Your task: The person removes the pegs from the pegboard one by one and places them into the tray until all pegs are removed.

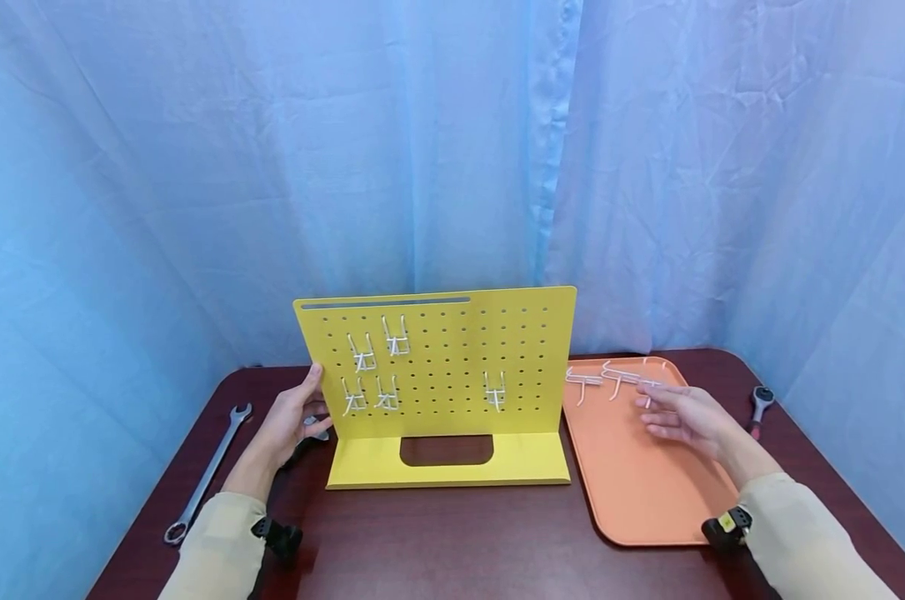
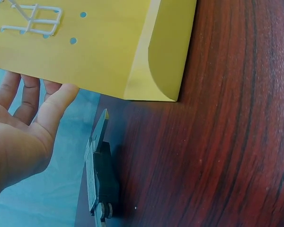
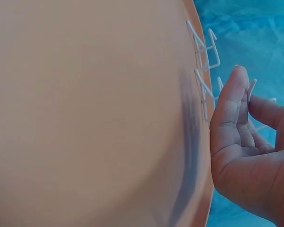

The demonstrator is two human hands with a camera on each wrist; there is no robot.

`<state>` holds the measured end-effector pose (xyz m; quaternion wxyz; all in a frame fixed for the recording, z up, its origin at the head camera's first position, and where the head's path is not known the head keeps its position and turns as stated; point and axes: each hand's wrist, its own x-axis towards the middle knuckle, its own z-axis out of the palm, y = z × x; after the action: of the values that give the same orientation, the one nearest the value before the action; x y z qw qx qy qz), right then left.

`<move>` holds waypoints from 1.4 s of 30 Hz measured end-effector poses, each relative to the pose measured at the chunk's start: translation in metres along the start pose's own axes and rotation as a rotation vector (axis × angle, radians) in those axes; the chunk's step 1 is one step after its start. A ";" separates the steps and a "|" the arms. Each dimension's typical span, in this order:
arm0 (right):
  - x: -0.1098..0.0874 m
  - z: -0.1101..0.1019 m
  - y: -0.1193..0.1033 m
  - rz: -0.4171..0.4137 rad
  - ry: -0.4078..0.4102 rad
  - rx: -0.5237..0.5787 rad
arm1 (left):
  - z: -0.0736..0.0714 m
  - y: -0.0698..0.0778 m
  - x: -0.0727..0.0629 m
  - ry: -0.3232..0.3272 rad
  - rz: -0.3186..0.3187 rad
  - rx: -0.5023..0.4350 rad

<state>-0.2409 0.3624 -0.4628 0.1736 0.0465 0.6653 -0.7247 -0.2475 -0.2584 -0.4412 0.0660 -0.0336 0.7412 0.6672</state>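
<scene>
A yellow pegboard stand (image 1: 452,458) stands upright on the table, with several white wire hooks (image 1: 396,340) hung in its holes. My left hand (image 1: 291,421) grips the board's left edge. In the left wrist view, the thumb (image 2: 61,101) touches that edge and the other fingertips are hidden behind the board. My right hand (image 1: 688,417) is above the far part of an orange tray (image 1: 647,492), pinching a white wire hook (image 1: 650,384) between thumb and fingers. Two more hooks (image 1: 619,377) lie at the tray's far end; the right wrist view shows them beside the fingers.
A combination wrench (image 1: 211,475) lies on the dark red table (image 1: 437,542) at the left. Behind my left hand is a dark tool with a knurled wheel (image 2: 102,175). A ratchet (image 1: 760,404) lies right of the tray. Blue curtains (image 1: 452,150) hang around the table.
</scene>
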 end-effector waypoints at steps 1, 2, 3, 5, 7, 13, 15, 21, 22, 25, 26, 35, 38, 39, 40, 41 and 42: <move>0.001 -0.001 0.000 0.007 0.006 0.000 | 0.000 0.000 0.000 0.000 -0.002 0.000; 0.002 -0.003 0.000 0.011 0.005 -0.001 | 0.000 -0.001 0.000 0.001 -0.004 -0.002; 0.002 -0.004 0.000 0.015 0.003 -0.001 | 0.000 -0.001 0.000 0.003 -0.006 -0.003; 0.004 -0.006 0.001 0.023 0.007 -0.003 | 0.000 -0.001 0.000 0.002 -0.010 -0.005; 0.006 -0.008 0.001 0.031 0.011 -0.011 | 0.000 -0.001 0.000 0.001 -0.010 -0.007; 0.009 -0.011 0.005 0.060 0.022 -0.012 | -0.001 -0.001 -0.001 -0.003 0.003 -0.005; 0.010 -0.011 0.006 0.072 0.028 -0.005 | -0.001 -0.002 -0.001 -0.004 0.006 -0.003; 0.012 -0.012 0.008 0.081 0.035 0.010 | -0.002 -0.002 -0.001 0.003 0.005 -0.002; 0.013 -0.013 0.008 0.083 0.038 0.017 | -0.002 -0.002 0.000 0.004 0.005 -0.003; 0.013 -0.015 0.009 0.090 0.044 0.046 | -0.001 -0.002 0.001 0.002 0.005 0.000; 0.013 -0.016 0.010 0.093 0.047 0.058 | -0.001 -0.001 0.001 0.000 0.005 0.002; 0.013 -0.019 0.013 0.093 0.049 0.086 | 0.000 0.001 -0.001 -0.004 0.003 0.006; 0.013 -0.020 0.013 0.084 0.067 0.118 | 0.001 0.002 -0.002 -0.005 0.005 0.005; 0.013 -0.020 0.013 0.079 0.072 0.134 | 0.001 0.002 -0.002 -0.004 0.005 0.006; 0.013 -0.019 0.013 0.075 0.078 0.149 | 0.001 0.002 -0.002 -0.003 0.006 0.006; 0.013 -0.019 0.013 0.073 0.080 0.163 | 0.001 0.002 -0.002 -0.004 0.006 0.006; 0.013 -0.019 0.013 0.072 0.086 0.171 | 0.001 0.002 -0.002 -0.004 0.006 0.005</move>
<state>-0.2515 0.3778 -0.4813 0.1663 0.1163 0.6056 -0.7695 -0.2459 -0.2573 -0.4389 0.0656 -0.0296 0.7429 0.6656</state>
